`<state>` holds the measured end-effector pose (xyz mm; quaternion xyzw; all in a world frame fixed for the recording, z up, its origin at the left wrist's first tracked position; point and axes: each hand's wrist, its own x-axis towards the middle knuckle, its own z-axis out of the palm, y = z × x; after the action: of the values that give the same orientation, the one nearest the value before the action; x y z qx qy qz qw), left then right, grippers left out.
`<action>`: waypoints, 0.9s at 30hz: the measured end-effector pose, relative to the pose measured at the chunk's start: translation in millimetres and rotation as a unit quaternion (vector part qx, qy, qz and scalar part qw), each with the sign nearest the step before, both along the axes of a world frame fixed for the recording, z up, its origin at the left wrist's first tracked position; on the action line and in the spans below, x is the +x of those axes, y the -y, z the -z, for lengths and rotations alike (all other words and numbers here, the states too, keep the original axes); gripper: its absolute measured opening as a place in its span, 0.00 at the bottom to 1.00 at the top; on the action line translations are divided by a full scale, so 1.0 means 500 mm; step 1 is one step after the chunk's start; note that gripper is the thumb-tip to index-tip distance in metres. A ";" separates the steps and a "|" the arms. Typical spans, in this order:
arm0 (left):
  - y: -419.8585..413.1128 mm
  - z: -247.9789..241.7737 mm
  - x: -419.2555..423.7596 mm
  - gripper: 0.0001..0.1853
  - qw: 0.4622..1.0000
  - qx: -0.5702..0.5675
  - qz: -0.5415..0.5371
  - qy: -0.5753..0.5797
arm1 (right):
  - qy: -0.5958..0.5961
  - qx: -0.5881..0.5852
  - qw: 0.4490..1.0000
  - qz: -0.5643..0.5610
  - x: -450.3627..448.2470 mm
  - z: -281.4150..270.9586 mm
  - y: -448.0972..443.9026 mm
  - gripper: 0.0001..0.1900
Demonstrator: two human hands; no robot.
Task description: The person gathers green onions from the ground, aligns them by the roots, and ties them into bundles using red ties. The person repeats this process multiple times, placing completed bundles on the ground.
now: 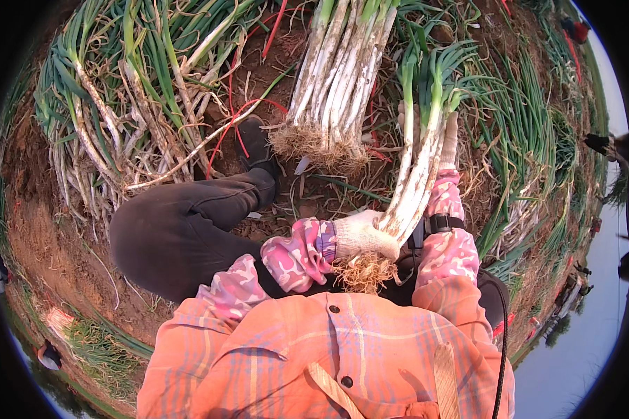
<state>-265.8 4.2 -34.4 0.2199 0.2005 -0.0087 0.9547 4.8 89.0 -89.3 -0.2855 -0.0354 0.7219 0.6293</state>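
Note:
My left hand [367, 235], in a pale knit glove, grips a small bunch of green onions [416, 178] by the white stalks just above their roots. The bunch leans up and to the right. My right hand [449, 141], gloved too, lies behind the upper stalks, with fingers showing on either side of them; the stalks hide its palm. Left of that hand, a larger bundle of green onions [335, 89] lies on the soil with its roots towards me. A red tie strap [230, 123] lies loose on the ground beside this bundle.
A big heap of green onions [131, 105] lies at the upper left, and more onions [524, 141] lie along the right. My bent leg [183, 225] and dark shoe [254, 139] are at the left. Another onion pile [102, 351] is at the lower left.

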 end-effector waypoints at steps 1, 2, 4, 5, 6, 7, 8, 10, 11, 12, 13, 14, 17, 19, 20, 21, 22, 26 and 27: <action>-0.001 -0.002 -0.011 0.16 0.999 0.019 -0.012 0.027 | -0.020 0.046 0.997 -0.053 0.002 -0.028 -0.028 0.41; -0.006 -0.003 -0.021 0.17 0.999 0.032 -0.012 0.018 | -0.075 0.038 0.994 -0.065 0.003 -0.056 -0.057 0.40; -0.026 -0.004 -0.034 0.20 0.997 0.065 -0.033 0.017 | -0.078 0.025 0.995 -0.058 0.006 -0.113 -0.124 0.31; -0.039 -0.005 -0.039 0.21 0.995 0.086 -0.056 0.019 | -0.090 0.089 0.985 -0.113 0.006 -0.141 -0.158 0.27; -0.056 -0.007 -0.045 0.22 0.991 0.109 -0.073 0.011 | 0.013 0.079 0.995 -0.061 0.010 -0.174 -0.182 0.26; -0.078 -0.007 -0.051 0.26 0.987 0.120 -0.108 0.025 | 0.112 0.072 0.991 -0.005 0.014 -0.210 -0.210 0.24; -0.102 -0.007 -0.057 0.28 0.982 0.122 -0.137 0.053 | 0.157 0.117 0.980 -0.030 0.013 -0.242 -0.239 0.22; -0.160 -0.002 -0.074 0.32 0.975 0.128 -0.163 0.080 | 0.252 0.162 0.954 -0.010 0.008 -0.306 -0.304 0.19; -0.190 0.000 -0.076 0.32 0.975 0.106 -0.179 0.082 | 0.287 0.185 0.940 -0.002 -0.001 -0.332 -0.342 0.18; -0.220 0.006 -0.082 0.32 0.972 0.103 -0.201 0.071 | 0.309 0.209 0.928 -0.017 -0.013 -0.353 -0.390 0.17; -0.250 0.015 -0.089 0.31 0.963 0.099 -0.235 0.083 | 0.318 0.219 0.922 -0.026 -0.032 -0.361 -0.439 0.15; -0.275 0.026 -0.093 0.29 0.963 0.079 -0.250 0.055 | 0.340 0.183 0.922 -0.014 -0.057 -0.357 -0.492 0.15; -0.320 0.083 -0.103 0.20 0.941 0.095 -0.325 -0.008 | 0.441 0.123 0.889 0.014 -0.159 -0.255 -0.615 0.13; -0.318 0.129 -0.087 0.17 0.933 -0.032 -0.354 -0.052 | 0.568 0.051 0.821 -0.031 -0.230 -0.137 -0.659 0.27; -0.311 0.153 -0.079 0.16 0.921 0.028 -0.376 -0.095 | 0.762 -0.012 0.644 -0.064 -0.272 -0.069 -0.664 0.36; -0.299 0.172 -0.060 0.16 0.900 0.047 -0.394 -0.179 | 0.897 -0.130 0.412 -0.096 -0.306 -0.013 -0.668 0.45; -0.288 0.186 -0.042 0.16 0.881 0.015 -0.415 -0.226 | 0.897 -0.108 0.421 -0.076 -0.312 0.005 -0.687 0.50; -0.266 0.208 -0.011 0.31 0.852 -0.064 -0.467 -0.227 | 0.935 -0.019 0.355 -0.012 -0.303 0.039 -0.667 0.60; -0.264 0.205 -0.012 0.30 0.859 -0.072 -0.452 -0.230 | 0.960 0.075 0.260 0.070 -0.292 0.039 -0.658 0.59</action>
<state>-272.0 136.4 -137.1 0.0276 0.4905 0.3589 0.7936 -141.2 418.2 -108.8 -0.7229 -0.6474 -0.1330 0.2017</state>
